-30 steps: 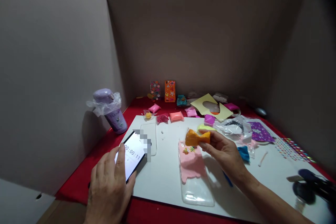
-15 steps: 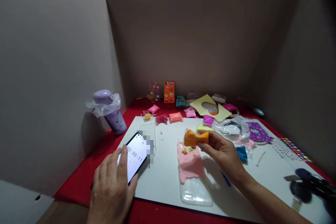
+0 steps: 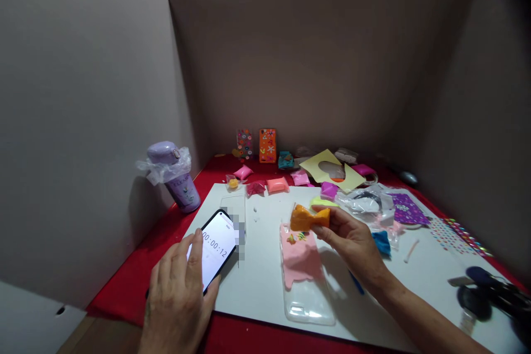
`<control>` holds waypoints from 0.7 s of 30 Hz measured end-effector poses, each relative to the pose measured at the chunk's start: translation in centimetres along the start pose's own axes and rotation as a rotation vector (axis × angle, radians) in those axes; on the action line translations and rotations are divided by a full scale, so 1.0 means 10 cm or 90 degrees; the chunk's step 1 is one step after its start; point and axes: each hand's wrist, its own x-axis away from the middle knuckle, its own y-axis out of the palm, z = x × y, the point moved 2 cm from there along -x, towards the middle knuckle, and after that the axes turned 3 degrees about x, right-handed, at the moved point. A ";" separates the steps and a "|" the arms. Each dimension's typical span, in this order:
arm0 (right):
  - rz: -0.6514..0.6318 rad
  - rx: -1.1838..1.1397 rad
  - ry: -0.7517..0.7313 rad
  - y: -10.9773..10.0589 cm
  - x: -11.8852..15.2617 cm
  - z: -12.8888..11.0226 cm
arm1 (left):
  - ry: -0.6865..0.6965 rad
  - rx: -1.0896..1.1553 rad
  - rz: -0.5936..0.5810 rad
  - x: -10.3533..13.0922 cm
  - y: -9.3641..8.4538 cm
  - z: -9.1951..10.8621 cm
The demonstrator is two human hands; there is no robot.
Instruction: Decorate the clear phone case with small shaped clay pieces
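Note:
My left hand (image 3: 178,282) is wrapped round a smartphone (image 3: 218,243), tilted over the left of a white board (image 3: 257,276); its screen reads 00:00:12. Between the thumb and fingers of my right hand (image 3: 352,238) is an orange packet of what looks like soft clay (image 3: 309,218), pinched at its right end. Below it lies a clear phone case (image 3: 310,308), its upper part covered by a pink clay layer (image 3: 302,263) with a wavy lower edge. Small yellow and striped pieces (image 3: 296,238) sit near the top of the pink.
Clay packets, among them a coral one (image 3: 277,185), line the board's back edge. A lilac tumbler (image 3: 180,185) stands left on red cloth. An orange decorated case (image 3: 267,145) leans at the back. Yellow paper (image 3: 313,163), a cotton swab (image 3: 411,250) and dark blurred objects (image 3: 477,287) are rightward.
My left hand and the phone have shifted very slightly right. The timer went from 00:00:11 to 00:00:12. My right hand with the orange packet stays in place.

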 end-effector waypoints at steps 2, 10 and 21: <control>0.001 0.002 -0.001 0.00 0.00 0.00 | -0.009 0.004 -0.010 0.01 0.01 -0.02; 0.000 0.005 -0.010 -0.01 0.01 0.02 | -0.225 -0.046 -0.150 -0.01 0.10 -0.77; -0.006 0.008 -0.001 0.01 0.02 0.04 | -0.407 0.030 -0.366 0.10 0.40 -1.38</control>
